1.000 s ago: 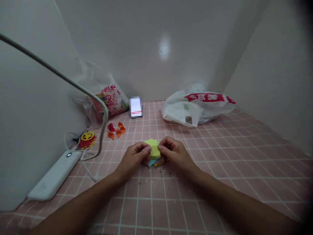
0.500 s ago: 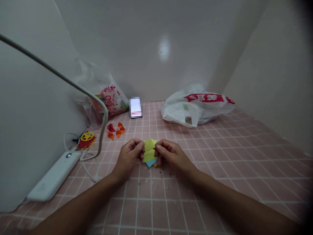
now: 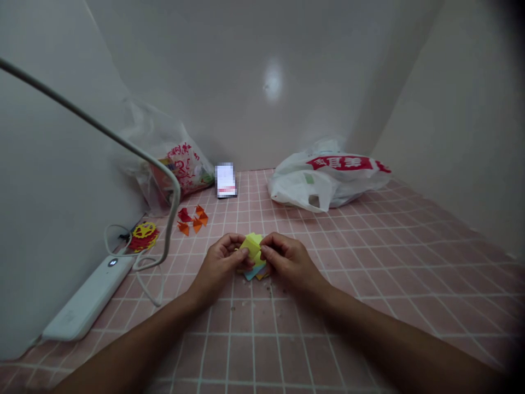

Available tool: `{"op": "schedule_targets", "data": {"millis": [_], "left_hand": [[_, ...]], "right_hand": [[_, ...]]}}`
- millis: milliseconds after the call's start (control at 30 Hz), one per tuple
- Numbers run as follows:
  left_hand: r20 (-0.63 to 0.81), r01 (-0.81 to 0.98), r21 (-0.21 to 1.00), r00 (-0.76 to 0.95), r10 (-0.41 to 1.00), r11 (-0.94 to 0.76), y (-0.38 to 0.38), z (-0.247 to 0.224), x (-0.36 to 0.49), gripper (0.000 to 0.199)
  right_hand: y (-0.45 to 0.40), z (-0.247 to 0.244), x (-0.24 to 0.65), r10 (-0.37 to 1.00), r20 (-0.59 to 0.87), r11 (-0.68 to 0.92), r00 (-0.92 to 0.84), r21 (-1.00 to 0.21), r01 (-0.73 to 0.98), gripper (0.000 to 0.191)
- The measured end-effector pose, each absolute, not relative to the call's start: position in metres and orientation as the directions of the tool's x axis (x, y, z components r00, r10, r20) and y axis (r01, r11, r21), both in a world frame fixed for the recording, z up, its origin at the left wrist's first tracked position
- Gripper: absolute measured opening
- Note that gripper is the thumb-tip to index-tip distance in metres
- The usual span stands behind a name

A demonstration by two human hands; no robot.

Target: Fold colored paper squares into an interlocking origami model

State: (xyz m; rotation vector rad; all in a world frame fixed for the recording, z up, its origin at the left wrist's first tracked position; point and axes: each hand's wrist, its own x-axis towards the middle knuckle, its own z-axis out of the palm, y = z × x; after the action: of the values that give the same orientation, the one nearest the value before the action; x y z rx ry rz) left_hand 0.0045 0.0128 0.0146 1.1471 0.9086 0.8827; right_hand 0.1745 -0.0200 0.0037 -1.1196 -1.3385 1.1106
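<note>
Between my hands is a small folded piece of yellow paper (image 3: pixel 251 247). My left hand (image 3: pixel 223 261) pinches its left side between thumb and fingers. My right hand (image 3: pixel 286 257) is closed in a pinch at its right corner. Beneath it lies a small stack of coloured paper sheets (image 3: pixel 255 272), with yellow, blue and orange edges showing; my hands hide part of the stack. Several folded orange and red paper pieces (image 3: pixel 197 223) sit on the tiled surface, beyond my left hand.
A white power bank (image 3: pixel 88 298) with a cable (image 3: pixel 175 202) lies at left, beside red and yellow cut-outs (image 3: pixel 144 237). Farther back stand a filled plastic bag (image 3: pixel 180 167), a lit phone (image 3: pixel 225 180) and a white plastic bag (image 3: pixel 328 178). Walls enclose the pink tiled surface (image 3: pixel 369 262).
The yellow paper has turned and tilted between my fingers, and my left thumb now lies across its lower left. The view has shifted slightly; the other things stay in place.
</note>
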Motion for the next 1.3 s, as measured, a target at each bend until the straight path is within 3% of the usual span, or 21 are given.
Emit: {"op": "schedule_targets", "data": {"millis": [267, 400, 500, 667, 1300], "left_hand": [[-0.161, -0.062, 0.977, 0.422, 0.892, 0.206, 0.012, 0.013, 0.004, 0.029], [-0.154, -0.05, 0.981, 0.4, 0.904, 0.19, 0.011, 0.015, 0.005, 0.029], [-0.131, -0.033, 0.987, 0.402, 0.906, 0.158, 0.01, 0.018, 0.005, 0.029], [-0.079, -0.005, 0.996, 0.359, 0.93, 0.087, 0.009, 0.019, 0.004, 0.026], [0.003, -0.013, 1.0, 0.26, 0.965, 0.0, 0.004, 0.018, 0.004, 0.025]], "right_hand": [[-0.02, 0.002, 0.176, 0.983, 0.177, 0.182, -0.058, -0.977, 0.113, 0.013], [-0.021, 0.004, 0.173, 0.986, 0.161, 0.161, -0.032, -0.987, -0.009, 0.005], [-0.022, 0.008, 0.171, 0.99, 0.133, 0.126, -0.051, -0.985, -0.116, 0.01], [-0.025, 0.012, 0.171, 0.984, 0.126, 0.106, -0.129, -0.982, -0.155, 0.011], [-0.026, -0.001, 0.167, 0.98, 0.194, 0.192, -0.047, -0.98, -0.045, 0.007]]}}
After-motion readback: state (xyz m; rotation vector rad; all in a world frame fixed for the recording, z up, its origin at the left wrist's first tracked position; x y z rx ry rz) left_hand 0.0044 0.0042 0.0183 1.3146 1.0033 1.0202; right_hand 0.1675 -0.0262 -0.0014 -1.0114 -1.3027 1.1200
